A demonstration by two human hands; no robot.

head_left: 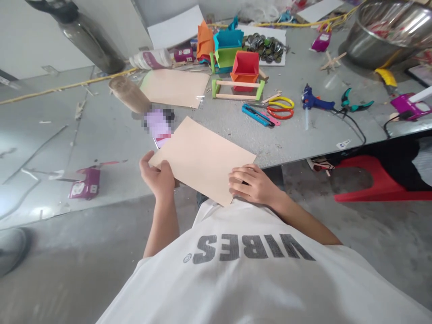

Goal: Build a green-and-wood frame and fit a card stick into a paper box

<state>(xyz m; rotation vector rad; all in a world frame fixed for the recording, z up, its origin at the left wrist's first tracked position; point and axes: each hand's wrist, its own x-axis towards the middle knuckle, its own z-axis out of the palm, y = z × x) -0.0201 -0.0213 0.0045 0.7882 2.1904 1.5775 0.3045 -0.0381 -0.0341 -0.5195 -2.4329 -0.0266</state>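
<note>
"Beige sheet (204, 157): state its position."

"The sheet is held at the front edge of the tabletop (116, 180). Its far corner extends over the surface. Its near corner overlaps the shirt (236, 283) in view; contact between the two cannot be confirmed."

"Report the grip of the left hand (158, 177)."

"Grip closed on the sheet's left corner, thumb at the edge facing the wearer."

"And the right hand (254, 183)?"

"Grip closed over the right edge. Fingers lie across the upper face; the thumb is hidden."

"Identify items beyond the left corner."

"Just beyond it is a lilac item (158, 122), blurred. Behind that, a second sheet (175, 87) lies on the tabletop, with a brown cylinder (128, 93) at its left end."

"Continue to the right."

"Blue knife (255, 114), with the scissors (281, 108) just beside it. Behind these, a wooden frame (238, 83) with green ends is located in front of a red box (245, 65). Farther right: glue gun (317, 102), then pliers (358, 108). Steel bowl (359, 38): right rear."
</note>
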